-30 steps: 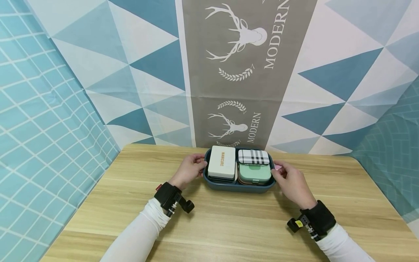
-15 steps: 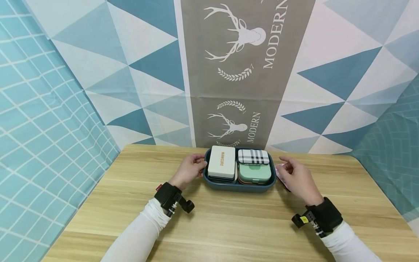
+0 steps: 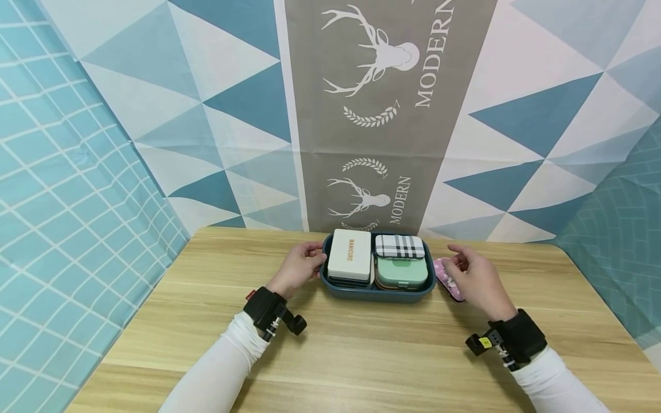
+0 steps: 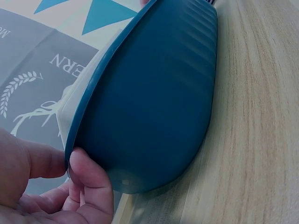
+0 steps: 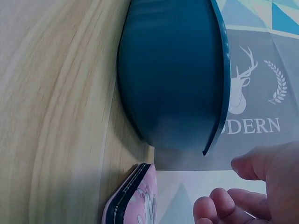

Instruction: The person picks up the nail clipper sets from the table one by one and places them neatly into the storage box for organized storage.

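A dark blue oval storage basket [image 3: 378,296] stands near the back of the wooden table. My left hand [image 3: 299,267] pinches its left rim; in the left wrist view the rim lies between thumb and fingers [image 4: 91,175]. Inside are a white box [image 3: 350,255] lettered MANICURE, a green case [image 3: 402,274] and a plaid case [image 3: 400,247]. To the basket's right lies a pink patterned case [image 3: 446,279] with a dark edge. My right hand [image 3: 477,282] is over that case, fingers loosely bent and holding nothing; the right wrist view shows it apart from the basket.
The wooden table [image 3: 356,367] meets a patterned cloth wall [image 3: 372,137] right behind the basket. Blue tiled-print cloth [image 3: 77,201] hangs on the left. Each wrist wears a black camera strap [image 3: 265,308].
My right hand has let go of the basket's right rim and moved right, uncovering more of the pink case. The left hand and basket have stayed put.
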The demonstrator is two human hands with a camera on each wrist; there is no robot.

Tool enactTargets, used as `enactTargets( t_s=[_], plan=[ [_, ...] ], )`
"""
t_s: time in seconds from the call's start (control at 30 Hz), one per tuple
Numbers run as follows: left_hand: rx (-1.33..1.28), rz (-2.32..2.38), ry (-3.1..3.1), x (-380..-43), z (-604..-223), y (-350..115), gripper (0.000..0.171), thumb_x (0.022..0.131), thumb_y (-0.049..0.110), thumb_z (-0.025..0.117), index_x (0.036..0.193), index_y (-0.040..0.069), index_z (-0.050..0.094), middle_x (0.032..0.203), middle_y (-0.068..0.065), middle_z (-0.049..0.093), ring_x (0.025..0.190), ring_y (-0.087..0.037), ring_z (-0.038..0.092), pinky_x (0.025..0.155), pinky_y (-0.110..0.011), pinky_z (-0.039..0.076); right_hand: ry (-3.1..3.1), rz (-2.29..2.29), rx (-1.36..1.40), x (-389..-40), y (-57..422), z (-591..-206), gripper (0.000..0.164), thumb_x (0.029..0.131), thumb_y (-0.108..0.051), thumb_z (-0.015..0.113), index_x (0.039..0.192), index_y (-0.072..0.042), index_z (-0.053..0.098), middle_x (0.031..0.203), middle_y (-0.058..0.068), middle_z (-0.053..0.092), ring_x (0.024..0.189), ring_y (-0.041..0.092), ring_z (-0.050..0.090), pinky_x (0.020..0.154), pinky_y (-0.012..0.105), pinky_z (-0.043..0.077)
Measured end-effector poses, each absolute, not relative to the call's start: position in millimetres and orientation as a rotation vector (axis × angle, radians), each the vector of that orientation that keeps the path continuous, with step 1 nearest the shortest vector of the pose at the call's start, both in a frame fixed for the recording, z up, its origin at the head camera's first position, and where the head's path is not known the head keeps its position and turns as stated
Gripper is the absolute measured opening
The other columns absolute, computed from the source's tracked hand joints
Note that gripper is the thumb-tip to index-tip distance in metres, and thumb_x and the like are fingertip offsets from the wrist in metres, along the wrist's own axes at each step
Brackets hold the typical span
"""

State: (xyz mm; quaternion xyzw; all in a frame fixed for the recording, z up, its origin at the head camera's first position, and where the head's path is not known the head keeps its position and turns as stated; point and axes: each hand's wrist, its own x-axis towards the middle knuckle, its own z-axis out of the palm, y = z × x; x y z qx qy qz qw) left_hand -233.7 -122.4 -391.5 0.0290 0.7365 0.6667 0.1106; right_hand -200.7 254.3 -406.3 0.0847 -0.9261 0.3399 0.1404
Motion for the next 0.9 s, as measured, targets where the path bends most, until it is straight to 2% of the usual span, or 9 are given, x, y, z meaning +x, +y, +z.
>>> enactTargets(
  t_s=[0.23, 0.4, 0.9],
  plan=[
    [0.082, 1.976, 2.146, -230, -386, -122, 0.039, 0.097, 0.001, 0.052, 0.134, -0.009, 0.045, 0.098, -0.013, 0.05, 0.07, -0.017, 0.054, 0.066, -0.037, 0.051, -2.696, 0.953, 0.234, -201, 257, -405, 0.045, 0.097, -0.026, 0.055, 0.133, 0.001, 0.051, 0.094, 0.009, 0.06, 0.081, 0.022, 0.054, 0.059, 0.028, 0.044],
    [0.088, 1.971, 2.152, -231, -387, -123, 0.039, 0.096, 0.0, 0.052, 0.134, -0.01, 0.046, 0.098, -0.013, 0.049, 0.069, -0.017, 0.053, 0.068, -0.04, 0.051, -2.715, 0.929, 0.239, -201, 261, -407, 0.048, 0.096, -0.026, 0.058, 0.134, 0.001, 0.05, 0.096, 0.01, 0.059, 0.084, 0.024, 0.056, 0.063, 0.032, 0.046],
    [0.097, 1.951, 2.175, -231, -387, -122, 0.039, 0.096, 0.001, 0.053, 0.133, -0.009, 0.046, 0.098, -0.014, 0.049, 0.068, -0.016, 0.052, 0.067, -0.04, 0.05, -2.841, 0.85, 0.216, -201, 270, -417, 0.06, 0.09, -0.028, 0.065, 0.134, 0.009, 0.046, 0.114, 0.026, 0.053, 0.096, 0.037, 0.056, 0.077, 0.051, 0.05]
  ],
)
